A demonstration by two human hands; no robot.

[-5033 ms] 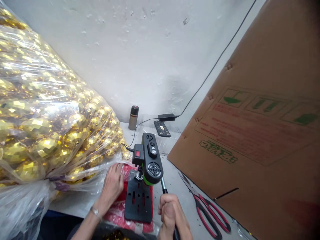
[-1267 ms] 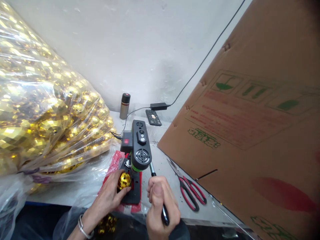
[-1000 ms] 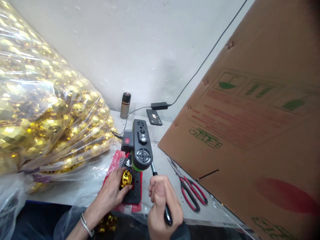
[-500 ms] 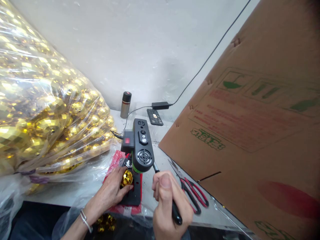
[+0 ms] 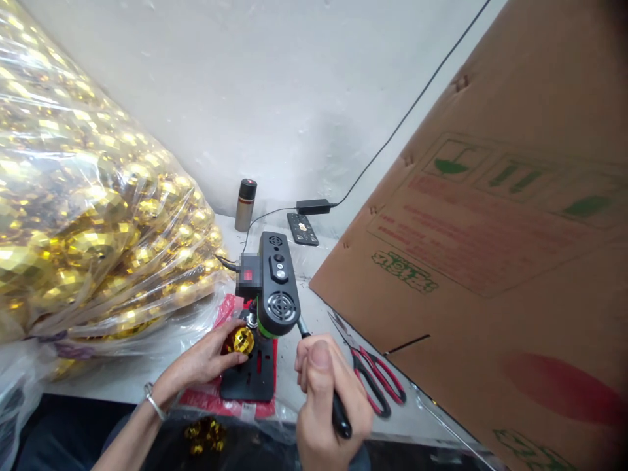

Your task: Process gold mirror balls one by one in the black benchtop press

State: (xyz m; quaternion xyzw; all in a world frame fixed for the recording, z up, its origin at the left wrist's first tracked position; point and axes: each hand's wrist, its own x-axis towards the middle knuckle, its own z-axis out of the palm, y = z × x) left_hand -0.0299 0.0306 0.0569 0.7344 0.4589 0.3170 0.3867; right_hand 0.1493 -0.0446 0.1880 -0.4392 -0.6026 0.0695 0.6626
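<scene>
My left hand (image 5: 216,355) is closed round a small gold mirror ball (image 5: 243,341), thumb and fingers on its sides, just above the left part of a slotted black base plate (image 5: 249,386). Over that plate stands a black bench drill press (image 5: 279,278) with round vents and buttons on top; its bit is hidden under the head. At its right side, my right hand (image 5: 333,399) is wrapped round the black handle of the press's lever (image 5: 340,418). Beneath the plate lies red plastic wrap (image 5: 230,401).
A clear bag full of gold balls (image 5: 98,216) fills the left. On the right stands a large cardboard box (image 5: 466,216), with red-handled scissors (image 5: 375,379) beside it. Behind the press are a bottle (image 5: 245,205), a phone (image 5: 303,229) and a power adapter (image 5: 314,207). More gold balls (image 5: 206,435) show below the table edge.
My left hand has moved left with the gold ball, uncovering more of the base plate and its slots. My right hand stays on the lever handle.
</scene>
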